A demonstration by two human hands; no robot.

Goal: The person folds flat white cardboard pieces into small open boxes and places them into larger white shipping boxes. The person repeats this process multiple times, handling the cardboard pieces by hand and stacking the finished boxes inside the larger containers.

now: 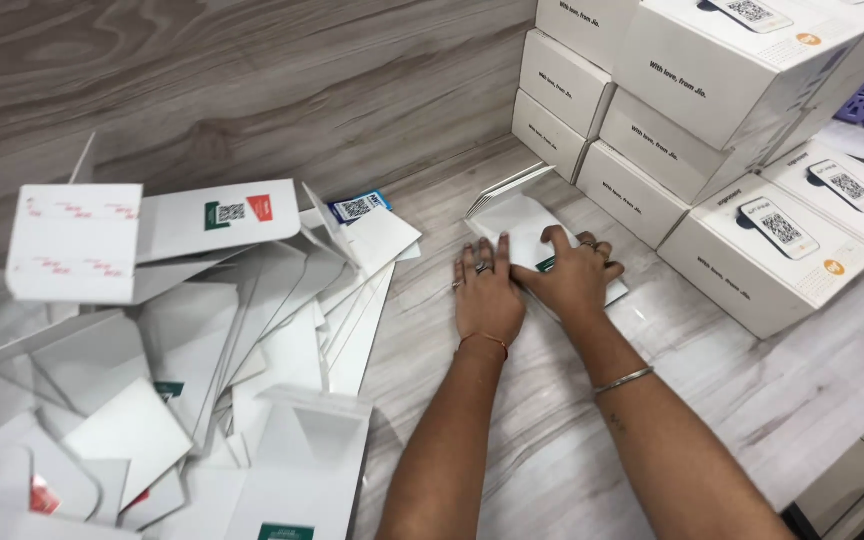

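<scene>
Wood-grain tabletop (252, 90) bears a heap of flat white cartons (182, 370) at left and stacked white boxes (712, 120) at right, while between them both hands, left hand (487, 295) and right hand (572, 275), press fingers-flat on a folded white carton (517, 220), steadying it.

Hands (532, 285) – two; assembled white boxes (767, 250) – about eight.

Stacked white cardboard boxes (722, 150) with black-and-orange labels fill the surface's far right corner; flattened white cartons (182, 340) with green-red labels heap left.
</scene>
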